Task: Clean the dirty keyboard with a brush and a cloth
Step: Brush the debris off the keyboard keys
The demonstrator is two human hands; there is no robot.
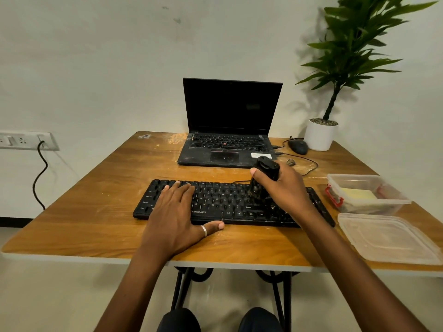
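Note:
A black keyboard [223, 202] lies across the middle of the wooden table [96, 226]. My left hand [177, 212] rests flat on its left half, fingers straight over the keys and thumb along the front edge. My right hand [285, 188] grips a black brush [262, 178] by its handle, bristles down on the keys right of centre. A yellow cloth [358, 194] lies inside a clear plastic box [366, 192] at the right of the table.
An open dusty laptop [230, 130] stands behind the keyboard, with a mouse [298, 146] and its cable to its right. A potted plant [321, 135] is at the back right corner. The box's clear lid [388, 238] lies near the front right edge.

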